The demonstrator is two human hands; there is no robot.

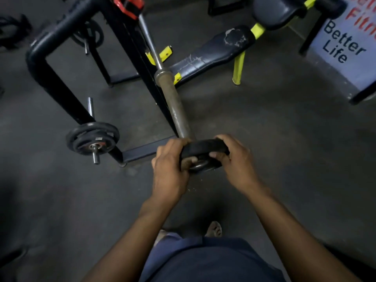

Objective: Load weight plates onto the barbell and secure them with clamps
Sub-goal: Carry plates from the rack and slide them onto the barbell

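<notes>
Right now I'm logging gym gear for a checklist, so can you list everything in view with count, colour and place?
Small black round weight plate: one, black, at the near end of the barbell sleeve, held in both hands.
Grey steel barbell sleeve: one, dull grey, running from centre toward the top.
Red clamp: one, red, on the bar at top.
Black metal rack frame: one, black, left.
Stored black plates on a peg: a stack, count unclear, lower left of the rack.
Dark padded bench with yellow legs: one, upper right.
Printed sign: one, pale, far right.
Left hand: grip on the plate's left edge.
Right hand: grip on its right edge.
</notes>
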